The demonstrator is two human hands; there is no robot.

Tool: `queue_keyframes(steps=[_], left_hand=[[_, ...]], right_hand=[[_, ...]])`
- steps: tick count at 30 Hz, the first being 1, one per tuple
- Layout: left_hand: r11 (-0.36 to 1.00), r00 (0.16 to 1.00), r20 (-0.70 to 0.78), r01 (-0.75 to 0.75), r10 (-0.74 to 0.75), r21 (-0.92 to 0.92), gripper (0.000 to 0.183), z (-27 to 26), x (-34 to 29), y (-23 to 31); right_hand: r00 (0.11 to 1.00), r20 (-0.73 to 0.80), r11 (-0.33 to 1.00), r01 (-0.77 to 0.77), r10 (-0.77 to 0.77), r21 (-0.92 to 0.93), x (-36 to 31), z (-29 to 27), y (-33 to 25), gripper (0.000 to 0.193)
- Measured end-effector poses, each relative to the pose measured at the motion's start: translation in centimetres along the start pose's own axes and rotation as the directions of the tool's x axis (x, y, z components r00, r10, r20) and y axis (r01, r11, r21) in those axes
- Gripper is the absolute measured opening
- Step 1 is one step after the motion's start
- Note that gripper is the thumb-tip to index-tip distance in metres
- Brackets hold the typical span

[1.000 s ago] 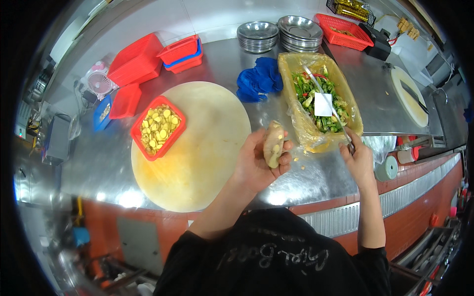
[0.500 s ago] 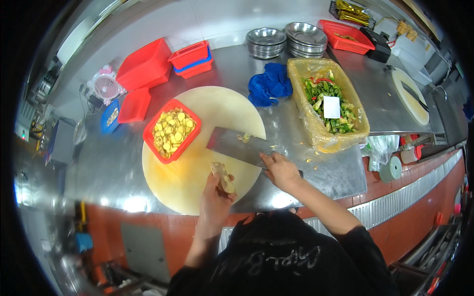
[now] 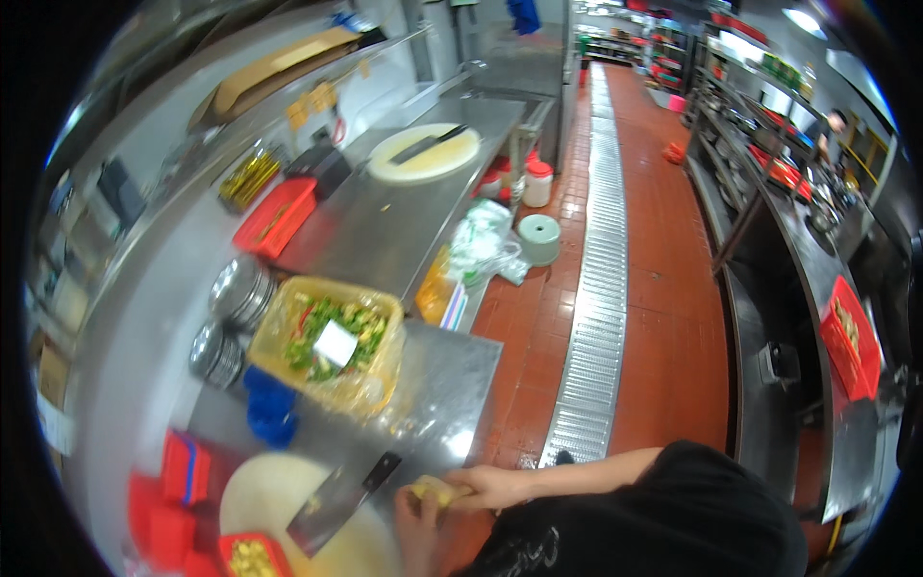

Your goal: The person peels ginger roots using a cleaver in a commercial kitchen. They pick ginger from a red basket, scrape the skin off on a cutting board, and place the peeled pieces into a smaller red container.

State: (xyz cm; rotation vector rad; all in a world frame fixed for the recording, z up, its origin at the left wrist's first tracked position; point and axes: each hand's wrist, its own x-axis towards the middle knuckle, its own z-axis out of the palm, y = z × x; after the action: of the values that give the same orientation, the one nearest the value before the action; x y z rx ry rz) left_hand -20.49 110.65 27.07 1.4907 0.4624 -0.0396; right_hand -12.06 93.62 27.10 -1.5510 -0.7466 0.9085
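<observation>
A pale yellow piece of ginger (image 3: 438,489) is held between my two hands at the near edge of the steel table. My left hand (image 3: 417,524) has its fingers closed on the ginger from the left. From the right, my right hand (image 3: 492,487) pinches it. A cleaver (image 3: 329,512) lies flat on the round cutting board (image 3: 274,484), its black handle pointing toward my hands. Bits of peel cling to its blade. Beside it on the board stands a red basket (image 3: 229,550) of sliced ginger, cut off by the lower edge of the view.
A yellow bag-lined tub (image 3: 391,370) of chopped greens stands beyond the board, next to a blue cloth (image 3: 270,408) and stacked metal bowls (image 3: 240,288). Farther off, a knife lies on a second board (image 3: 392,169). On my right runs a red tiled floor (image 3: 673,337) with a drain grate (image 3: 588,356).
The view has swung to the right, showing the aisle. My right hand has let go of the cleaver, which stays on the board, and has joined my left on the ginger.
</observation>
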Motion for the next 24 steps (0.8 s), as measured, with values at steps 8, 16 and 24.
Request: queue_keyframes(steps=[8, 16, 24], left_hand=[[0.997, 0.885, 0.465, -0.04, 0.008, 0.06, 0.018, 13.1, -0.1, -2.3], [0.956, 0.644, 0.753, -0.117, -0.134, 0.27, 0.021, 33.0, -4.2, -4.7], [0.908, 0.358, 0.887, -0.188, -0.291, 0.374, 0.022, 49.1, -7.2, -5.2]], right_hand=[[0.759, -0.486, 0.793, -0.065, 0.433, 0.605, -20.1, -5.5, 5.2, 0.038], [0.057, -0.821, 0.645, 0.589, 0.568, 0.487, -51.6, -10.5, 10.4, 0.015], [-0.628, -0.722, 0.661, 0.677, 0.29, -0.324, -82.1, -21.1, 6.7, 0.031]])
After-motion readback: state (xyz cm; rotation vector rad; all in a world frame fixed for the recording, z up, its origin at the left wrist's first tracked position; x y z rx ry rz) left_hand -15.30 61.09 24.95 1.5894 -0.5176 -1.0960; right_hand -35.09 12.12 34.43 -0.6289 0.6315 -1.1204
